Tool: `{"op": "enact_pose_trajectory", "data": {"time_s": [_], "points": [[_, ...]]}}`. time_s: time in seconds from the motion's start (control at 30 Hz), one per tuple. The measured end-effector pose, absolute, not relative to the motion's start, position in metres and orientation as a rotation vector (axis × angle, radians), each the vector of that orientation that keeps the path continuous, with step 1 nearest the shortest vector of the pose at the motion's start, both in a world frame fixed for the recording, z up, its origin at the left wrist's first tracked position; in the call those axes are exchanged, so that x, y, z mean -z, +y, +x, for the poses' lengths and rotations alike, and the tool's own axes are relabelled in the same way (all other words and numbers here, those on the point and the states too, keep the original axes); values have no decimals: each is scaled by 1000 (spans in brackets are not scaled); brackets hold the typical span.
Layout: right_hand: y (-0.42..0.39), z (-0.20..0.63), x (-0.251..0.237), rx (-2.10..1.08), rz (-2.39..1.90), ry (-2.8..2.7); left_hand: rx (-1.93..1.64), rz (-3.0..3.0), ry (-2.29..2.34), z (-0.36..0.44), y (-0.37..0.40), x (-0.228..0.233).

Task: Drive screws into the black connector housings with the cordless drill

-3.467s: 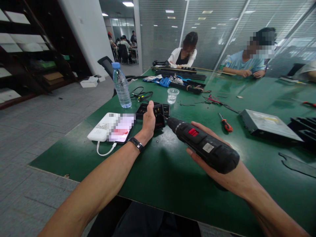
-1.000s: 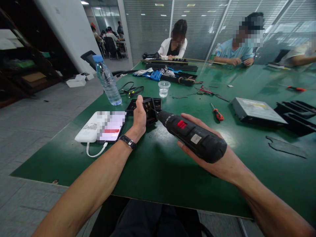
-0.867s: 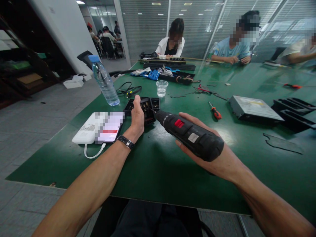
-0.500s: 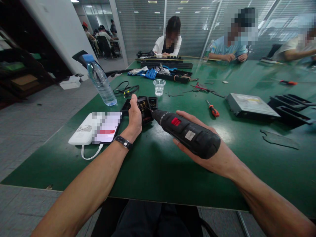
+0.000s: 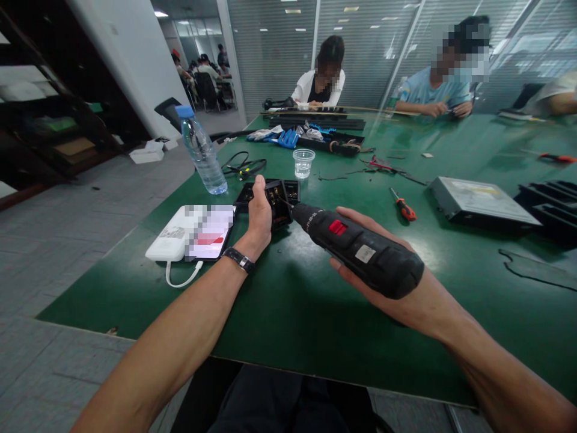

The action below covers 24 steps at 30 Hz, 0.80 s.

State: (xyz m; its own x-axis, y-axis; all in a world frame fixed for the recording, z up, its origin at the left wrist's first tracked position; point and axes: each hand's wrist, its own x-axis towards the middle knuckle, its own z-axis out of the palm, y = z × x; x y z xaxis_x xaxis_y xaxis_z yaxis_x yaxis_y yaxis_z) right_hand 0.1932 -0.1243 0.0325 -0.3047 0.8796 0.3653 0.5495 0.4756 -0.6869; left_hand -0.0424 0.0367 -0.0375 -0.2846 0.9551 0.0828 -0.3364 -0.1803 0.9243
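In my right hand [image 5: 383, 270] is a black cordless drill [image 5: 360, 249] with a red switch on top, its fingers wrapped round the body. The drill's bit points left into a small black box [image 5: 280, 207] with gold-coloured parts inside. My left hand [image 5: 259, 213] grips that box from its left side, thumb up, and holds it tilted on edge; the fingers behind it are hidden. Whether the bit touches a screw is too small to tell. Behind the box lies another black piece [image 5: 293, 189] with similar compartments.
Left of my hand lie a white power bank [image 5: 174, 234] and a phone [image 5: 214, 231], with a water bottle [image 5: 202, 150] behind. A plastic cup [image 5: 303, 163] stands beyond the box. On the right are a screwdriver [image 5: 404, 207] and a metal drive [image 5: 484, 201]. Co-workers sit across the table [image 5: 315, 319].
The whole scene has shifted right in view as my head turned slightly left. Both hands keep their holds, and the drill still points into the box.
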Motion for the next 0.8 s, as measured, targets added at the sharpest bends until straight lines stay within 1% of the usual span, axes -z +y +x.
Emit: {"op": "enact_pose_trajectory", "data": {"time_s": [0.23,0.47,0.8], "points": [[-125,194,-32,-577,-1208,-2001,-1630,867,1007,-42,35,37],[-125,195,-30,-515,-1198,-2016,-1633,845,1006,-43,36,38],[-124,194,-32,-533,-1202,-2007,-1641,832,992,-42,35,37]]}}
